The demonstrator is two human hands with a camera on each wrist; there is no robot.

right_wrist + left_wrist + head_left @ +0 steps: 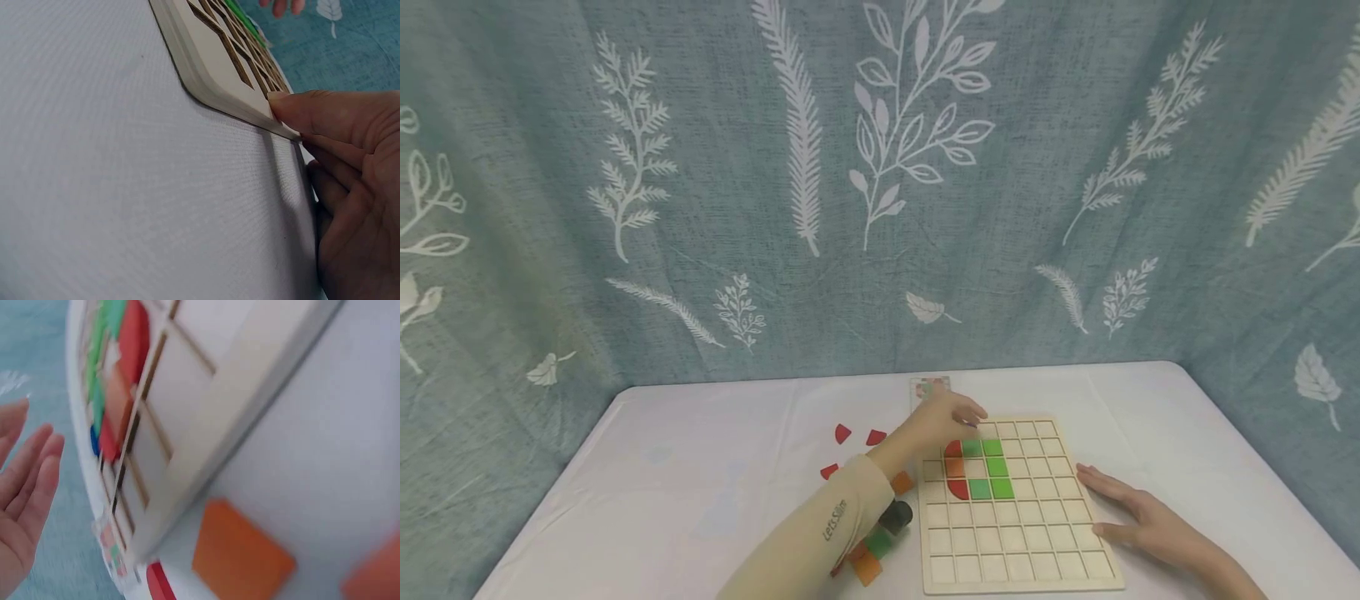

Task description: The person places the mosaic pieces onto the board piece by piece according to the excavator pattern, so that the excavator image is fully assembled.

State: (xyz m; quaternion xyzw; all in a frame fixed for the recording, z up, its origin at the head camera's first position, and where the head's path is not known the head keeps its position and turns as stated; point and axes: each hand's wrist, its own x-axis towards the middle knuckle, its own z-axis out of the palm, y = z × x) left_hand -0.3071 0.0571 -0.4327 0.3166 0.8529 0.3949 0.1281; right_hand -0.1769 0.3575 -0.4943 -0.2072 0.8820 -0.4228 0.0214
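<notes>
My left hand (946, 417) hovers over the upper left of a pale wooden grid board (1022, 540), its fingers loosely extended. Nothing shows between those fingers in the left wrist view. Close under them lies a small blue piece (94, 441), mostly hidden in the head view. Set in the grid is a ring of tiles: red rounded ones (958, 489), an orange square (955, 467) and several green squares (997, 467). At the board's right edge rests my right hand (1150, 521), the thumb touching the rim and the fingers stretched along the side.
Left of the board lie loose red pieces (842, 433), orange squares (867, 568), a green tile (877, 543) and a black object (896, 517), partly behind the left sleeve. A patterned card (929, 387) lies beyond the board's top left corner. A leaf-print curtain (820, 317) hangs behind the table.
</notes>
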